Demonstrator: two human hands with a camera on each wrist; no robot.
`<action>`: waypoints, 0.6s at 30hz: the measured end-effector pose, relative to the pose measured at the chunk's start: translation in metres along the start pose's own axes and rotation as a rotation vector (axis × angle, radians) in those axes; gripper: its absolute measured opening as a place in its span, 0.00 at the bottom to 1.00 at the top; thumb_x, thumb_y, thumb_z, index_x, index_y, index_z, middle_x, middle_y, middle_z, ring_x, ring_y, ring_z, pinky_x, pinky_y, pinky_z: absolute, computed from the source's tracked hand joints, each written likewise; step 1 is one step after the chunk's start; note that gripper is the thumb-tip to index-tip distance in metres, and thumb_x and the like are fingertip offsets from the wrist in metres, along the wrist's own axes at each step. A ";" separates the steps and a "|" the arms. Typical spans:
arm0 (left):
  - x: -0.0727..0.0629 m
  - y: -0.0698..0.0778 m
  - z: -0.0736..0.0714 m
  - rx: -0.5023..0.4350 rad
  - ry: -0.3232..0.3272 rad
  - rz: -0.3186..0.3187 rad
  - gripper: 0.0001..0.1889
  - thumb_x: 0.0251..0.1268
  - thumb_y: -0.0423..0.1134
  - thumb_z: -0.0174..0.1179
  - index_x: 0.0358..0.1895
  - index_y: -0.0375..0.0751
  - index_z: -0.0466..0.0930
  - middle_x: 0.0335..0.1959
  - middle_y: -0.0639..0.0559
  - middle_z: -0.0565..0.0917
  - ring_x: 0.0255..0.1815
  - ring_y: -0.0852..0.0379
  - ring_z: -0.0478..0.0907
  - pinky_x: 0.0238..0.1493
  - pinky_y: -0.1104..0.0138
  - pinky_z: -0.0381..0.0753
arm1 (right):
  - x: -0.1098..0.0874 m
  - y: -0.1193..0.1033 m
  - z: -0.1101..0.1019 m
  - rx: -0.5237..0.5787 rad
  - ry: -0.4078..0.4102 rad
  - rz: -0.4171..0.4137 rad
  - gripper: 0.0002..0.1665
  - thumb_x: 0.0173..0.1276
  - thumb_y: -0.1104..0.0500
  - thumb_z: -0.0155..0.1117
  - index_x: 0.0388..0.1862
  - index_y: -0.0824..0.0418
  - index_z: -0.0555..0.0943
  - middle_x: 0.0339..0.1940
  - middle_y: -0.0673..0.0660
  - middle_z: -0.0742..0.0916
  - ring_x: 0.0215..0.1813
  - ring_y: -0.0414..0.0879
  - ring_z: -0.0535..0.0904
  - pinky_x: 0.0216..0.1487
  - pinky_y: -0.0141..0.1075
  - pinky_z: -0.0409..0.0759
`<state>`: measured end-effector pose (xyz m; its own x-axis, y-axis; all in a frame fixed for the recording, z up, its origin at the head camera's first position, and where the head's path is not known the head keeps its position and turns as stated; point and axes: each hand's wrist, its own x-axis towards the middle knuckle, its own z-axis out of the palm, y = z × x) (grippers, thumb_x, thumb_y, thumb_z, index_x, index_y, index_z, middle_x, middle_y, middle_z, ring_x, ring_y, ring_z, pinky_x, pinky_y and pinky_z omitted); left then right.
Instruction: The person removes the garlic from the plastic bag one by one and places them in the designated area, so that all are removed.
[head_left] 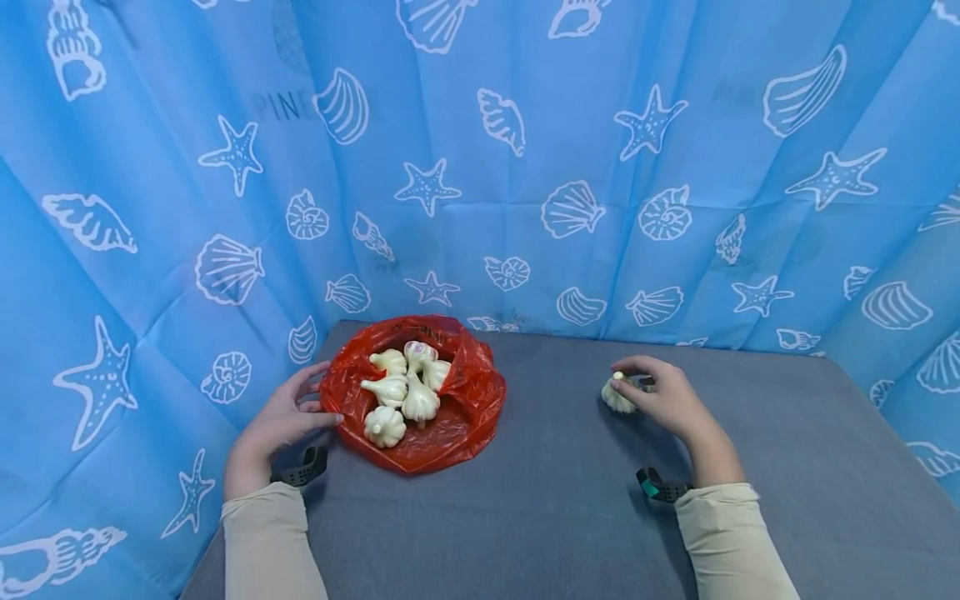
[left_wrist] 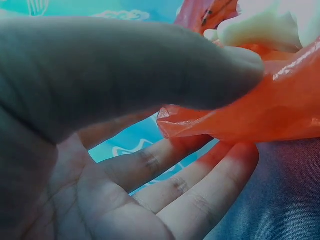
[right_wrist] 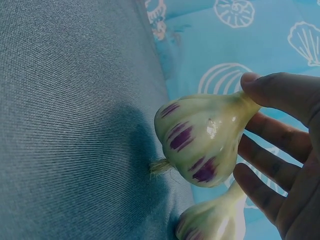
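Observation:
On the left of the table, a crumpled red plastic bag point(head_left: 483, 396) lies spread with its mouth up, holding several white garlic bulbs point(head_left: 420, 400). My left hand point(head_left: 277, 421) pinches the bag's left edge, thumb on top and fingers beneath, as the left wrist view shows. Far to the right, my right hand point(head_left: 667, 400) grips a garlic bulb point(right_wrist: 200, 137) by its stem between thumb and fingers. That bulb has purple streaks and a tuft of roots, which point toward the tabletop. Beyond it, a second bulb point(right_wrist: 217, 220) is partly cut off in the right wrist view.
A grey cloth-covered table point(head_left: 555, 500) stretches between the two hands. Behind it and along the left side hangs a blue curtain point(head_left: 480, 183) printed with white shells and starfish. Dark straps point(head_left: 303, 471) sit at both wrists.

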<state>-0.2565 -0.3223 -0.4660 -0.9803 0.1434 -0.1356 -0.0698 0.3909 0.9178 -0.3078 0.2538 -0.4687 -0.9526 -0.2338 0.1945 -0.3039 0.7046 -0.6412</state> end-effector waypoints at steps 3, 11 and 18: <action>-0.001 0.000 0.000 -0.005 -0.001 0.002 0.54 0.66 0.33 0.73 0.87 0.41 0.45 0.81 0.25 0.61 0.72 0.26 0.73 0.63 0.51 0.87 | 0.000 0.000 0.001 0.002 -0.002 -0.001 0.16 0.79 0.59 0.66 0.61 0.64 0.84 0.56 0.65 0.89 0.60 0.63 0.84 0.63 0.64 0.82; -0.002 0.000 0.001 0.002 -0.001 0.001 0.53 0.66 0.32 0.72 0.87 0.39 0.45 0.80 0.24 0.61 0.71 0.27 0.75 0.61 0.53 0.89 | -0.002 -0.001 0.001 0.001 -0.006 0.002 0.18 0.78 0.58 0.67 0.62 0.66 0.84 0.59 0.67 0.88 0.64 0.67 0.83 0.65 0.65 0.81; -0.002 0.001 0.001 0.007 0.006 0.001 0.53 0.66 0.33 0.73 0.87 0.39 0.45 0.80 0.25 0.61 0.71 0.27 0.75 0.61 0.52 0.88 | -0.001 -0.002 0.000 -0.012 -0.007 0.005 0.18 0.79 0.59 0.66 0.62 0.66 0.83 0.59 0.67 0.88 0.65 0.67 0.82 0.65 0.65 0.80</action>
<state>-0.2547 -0.3212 -0.4651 -0.9816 0.1381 -0.1318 -0.0671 0.3971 0.9153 -0.3057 0.2528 -0.4671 -0.9542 -0.2344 0.1860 -0.2988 0.7136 -0.6337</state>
